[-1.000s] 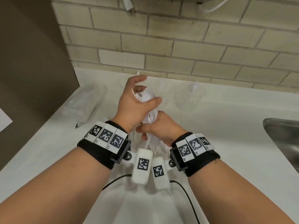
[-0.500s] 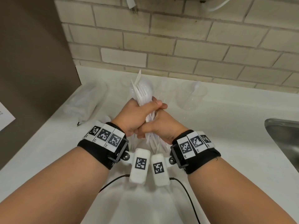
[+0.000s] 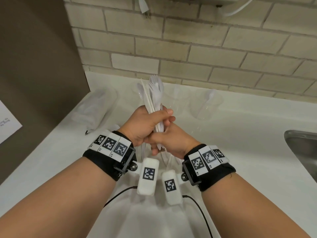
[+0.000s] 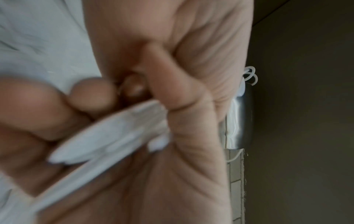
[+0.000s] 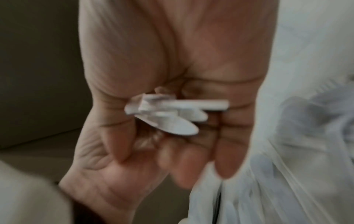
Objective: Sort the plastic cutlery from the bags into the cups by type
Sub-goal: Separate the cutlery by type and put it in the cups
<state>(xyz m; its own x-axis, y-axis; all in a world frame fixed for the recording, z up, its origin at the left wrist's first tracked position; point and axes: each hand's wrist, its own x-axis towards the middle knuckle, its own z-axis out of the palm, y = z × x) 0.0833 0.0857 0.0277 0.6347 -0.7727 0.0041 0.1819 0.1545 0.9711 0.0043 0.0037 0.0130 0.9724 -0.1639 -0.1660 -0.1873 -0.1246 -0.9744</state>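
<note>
A bundle of white plastic cutlery (image 3: 155,95) stands upright over the counter, fork and spoon heads at the top. My left hand (image 3: 163,117) grips its middle with fingers and thumb wrapped round. Just below, my right hand (image 3: 159,143) grips the handle ends (image 5: 168,118). The left wrist view is blurred and shows the handles (image 4: 107,136) crossing my curled fingers. Clear cups stand at the back: one (image 3: 206,104) holds a spoon, another (image 3: 178,97) holds a fork. A third is mostly hidden behind the bundle.
A clear bag (image 3: 96,109) with more cutlery lies at the back left, by a brown side panel (image 3: 39,66). Another thin bag (image 5: 287,166) hangs under my hands. A steel sink (image 3: 305,152) lies at the right. A brick wall (image 3: 188,48) closes off the back.
My left hand, open above the bundle a second ago, has closed round it. The bundle now stands a little higher and straighter, with both hands stacked on it.
</note>
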